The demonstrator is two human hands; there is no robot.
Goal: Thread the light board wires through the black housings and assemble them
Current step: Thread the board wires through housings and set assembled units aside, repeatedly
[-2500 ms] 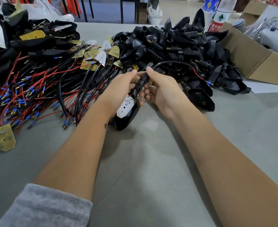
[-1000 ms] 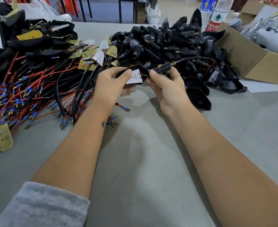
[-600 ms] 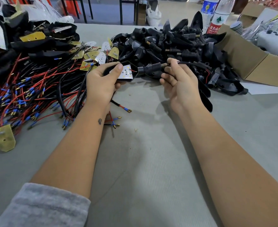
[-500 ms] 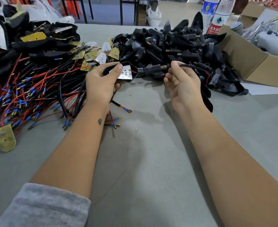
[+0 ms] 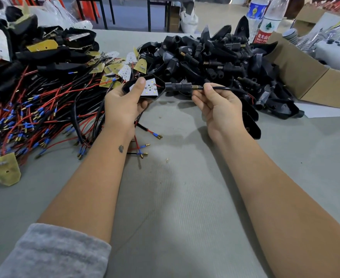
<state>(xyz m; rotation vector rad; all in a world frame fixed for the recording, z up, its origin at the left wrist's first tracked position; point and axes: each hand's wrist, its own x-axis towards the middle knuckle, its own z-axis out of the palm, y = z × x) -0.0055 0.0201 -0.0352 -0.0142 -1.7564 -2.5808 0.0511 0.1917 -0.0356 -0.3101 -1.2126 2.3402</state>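
A black plastic housing with a white light board seated in its open face [image 5: 145, 88] is held in the left hand [image 5: 125, 105], the grip clamped around it with the thumb pressed flat over the board. It is held above the grey bench [image 5: 175, 197], toward the far middle. From the housing's narrow end a ribbed black stem with a brass spring tip [image 5: 182, 86] points right, and out of it a black sheathed wire [image 5: 223, 88] is seen running. That wire is pinched by the right hand [image 5: 219, 109], the grip closed on it between thumb and forefinger just beside the spring tip; the remaining fingers are curled beneath.

Behind both hands, at the far edge, a heap of empty black housings [image 5: 215, 57] is piled. Along the left edge a tangle of red and black wires with blue-sleeved brass terminals [image 5: 34, 117] is spread, with yellow and white light boards [image 5: 117, 69] lying on it. An open cardboard box [image 5: 305, 77] is seen at the far right corner, two plastic water bottles [image 5: 265, 21] behind the heap.
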